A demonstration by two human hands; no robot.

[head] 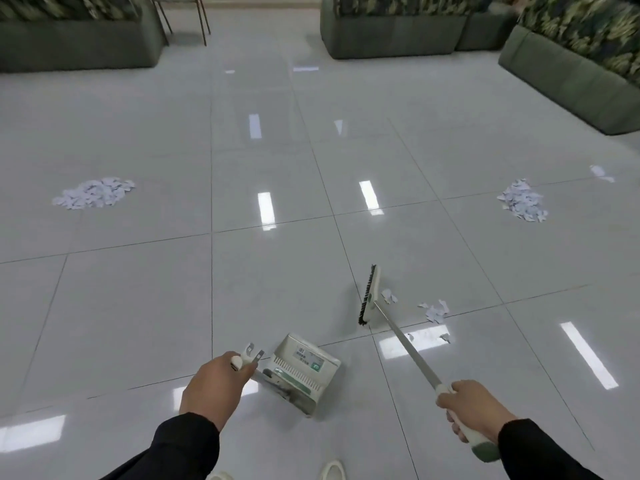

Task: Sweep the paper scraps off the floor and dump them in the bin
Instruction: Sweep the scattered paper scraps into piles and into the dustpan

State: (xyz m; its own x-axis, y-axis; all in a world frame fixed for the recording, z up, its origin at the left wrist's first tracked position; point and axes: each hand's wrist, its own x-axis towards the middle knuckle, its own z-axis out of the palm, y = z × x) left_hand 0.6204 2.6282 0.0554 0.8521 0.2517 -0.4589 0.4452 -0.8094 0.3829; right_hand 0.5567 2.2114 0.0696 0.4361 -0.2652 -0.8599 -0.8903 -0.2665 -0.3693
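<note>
My left hand (216, 386) grips the handle of a white and green dustpan (300, 372) that stands on the floor just right of it. My right hand (474, 410) holds the grip of a long broom; its shaft (405, 344) runs up and left to the brush head (370, 295), which rests on the tiles above the dustpan. A few paper scraps (434, 310) lie just right of the brush head. One pile of scraps (94, 192) sits far left, another pile (523, 200) far right. No bin is in view.
Glossy white floor tiles (242, 278) fill the view. Grey planter boxes with green foliage stand at the back left (76, 43), back centre (394, 32) and right (568, 74). Thin metal legs (204, 19) stand at the back. My shoes (330, 471) show at the bottom edge.
</note>
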